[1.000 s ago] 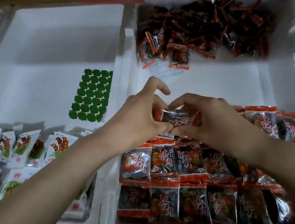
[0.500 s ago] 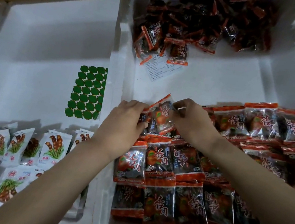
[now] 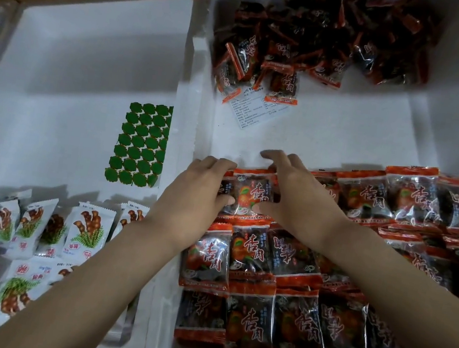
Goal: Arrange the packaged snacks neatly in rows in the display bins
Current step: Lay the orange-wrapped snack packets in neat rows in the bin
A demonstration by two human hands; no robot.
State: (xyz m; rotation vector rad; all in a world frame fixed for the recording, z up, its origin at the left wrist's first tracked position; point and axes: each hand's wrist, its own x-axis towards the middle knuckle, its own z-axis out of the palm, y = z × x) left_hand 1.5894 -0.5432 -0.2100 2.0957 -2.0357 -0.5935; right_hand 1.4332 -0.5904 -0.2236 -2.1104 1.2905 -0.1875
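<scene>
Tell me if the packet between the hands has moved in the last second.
Yes: the packet dropped from mid-air to lie flat just behind the second row.

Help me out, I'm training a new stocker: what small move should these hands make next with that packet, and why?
Probably release the packet and reach for the loose pile at the back. The left hand and right hand hold it flat, in line with the far row, and bare bin floor beyond leaves room for another row.
</scene>
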